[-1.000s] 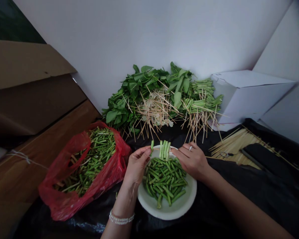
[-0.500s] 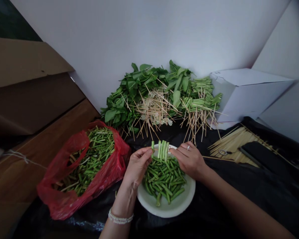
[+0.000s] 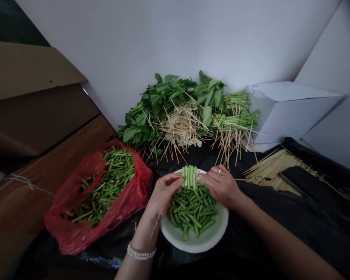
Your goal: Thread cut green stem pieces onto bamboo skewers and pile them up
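Note:
A white plate [image 3: 192,243] holds a heap of cut green bean pieces [image 3: 192,210]. Above its far rim, several bean pieces stand side by side on a thin wooden skewer [image 3: 190,176]. My left hand [image 3: 163,192] pinches the left end of that row. My right hand [image 3: 220,186], a ring on one finger, pinches the right side where the skewer runs off to the right. Both hands are closed on the skewered beans.
A red plastic bag [image 3: 76,229] of cut beans lies at the left. Finished skewers of leafy greens [image 3: 163,105] and beans [image 3: 236,116] pile against the wall. Bare skewers [image 3: 268,167], a white box [image 3: 288,105] and cardboard [image 3: 32,97] surround the black sheet [image 3: 280,233].
The single bean piece held apart in my left hand has been slid onto the skewer against the row. My left fingers have closed in on the bundle.

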{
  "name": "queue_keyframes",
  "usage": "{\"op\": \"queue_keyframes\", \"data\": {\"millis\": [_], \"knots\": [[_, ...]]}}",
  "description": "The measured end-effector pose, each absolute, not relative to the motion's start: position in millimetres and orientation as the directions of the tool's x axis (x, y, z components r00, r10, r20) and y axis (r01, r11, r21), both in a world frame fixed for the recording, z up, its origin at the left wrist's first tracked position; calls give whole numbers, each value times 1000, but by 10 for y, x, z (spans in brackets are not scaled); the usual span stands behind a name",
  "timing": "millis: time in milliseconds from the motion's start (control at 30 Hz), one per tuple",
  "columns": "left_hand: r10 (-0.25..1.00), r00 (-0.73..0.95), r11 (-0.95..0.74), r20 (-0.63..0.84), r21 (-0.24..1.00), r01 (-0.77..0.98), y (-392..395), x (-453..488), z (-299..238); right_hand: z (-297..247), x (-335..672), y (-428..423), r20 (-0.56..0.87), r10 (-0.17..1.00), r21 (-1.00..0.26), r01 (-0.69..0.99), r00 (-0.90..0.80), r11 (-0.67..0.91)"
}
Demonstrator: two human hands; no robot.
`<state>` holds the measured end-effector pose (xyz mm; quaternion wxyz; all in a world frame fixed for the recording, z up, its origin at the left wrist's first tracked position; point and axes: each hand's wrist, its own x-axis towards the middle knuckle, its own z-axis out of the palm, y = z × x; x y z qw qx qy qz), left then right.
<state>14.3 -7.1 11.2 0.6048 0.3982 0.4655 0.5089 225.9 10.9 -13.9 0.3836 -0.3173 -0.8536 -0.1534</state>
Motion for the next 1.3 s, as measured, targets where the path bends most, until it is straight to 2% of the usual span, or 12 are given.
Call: {"op": "queue_keyframes", "data": {"millis": [67,133,233,300,367,467,533,667,733,833,1100,1300], "knots": [[991,94,96,-91,994,-47,-118,43,155,-136,2292,137,762,425,26,680,-488,733],[994,107,-37,11,967,253,-182,-76,207,-134,2320,158,775,433,22,704,-461,710],[949,310,-256,61,723,642,-264,-199,261,-128,2330,167,774,442,25,719,-453,694],[909,417,-352,19,573,740,-285,-204,261,-123,2318,161,769,437,40,718,-466,695],[893,449,-394,-4,475,787,-273,-149,234,-120,2304,154,766,430,58,718,-478,694],[899,436,-407,30,423,809,-216,-24,167,-114,2302,150,764,428,69,722,-482,689],[903,422,-405,79,482,777,-176,44,128,-106,2313,151,761,437,66,727,-480,683],[933,316,-337,172,727,598,-123,98,91,-82,2338,153,769,434,68,736,-469,674],[962,216,-255,169,841,478,-104,106,84,-68,2344,150,777,430,66,740,-459,669],[992,98,-105,80,955,277,-71,119,69,-51,2348,147,783,437,56,750,-443,659],[994,-57,89,-91,995,-32,7,94,7,-28,2360,144,814,431,28,766,-390,642],[979,-65,153,-193,908,-389,33,64,62,-90,2306,117,775,422,59,719,-470,692]]}}
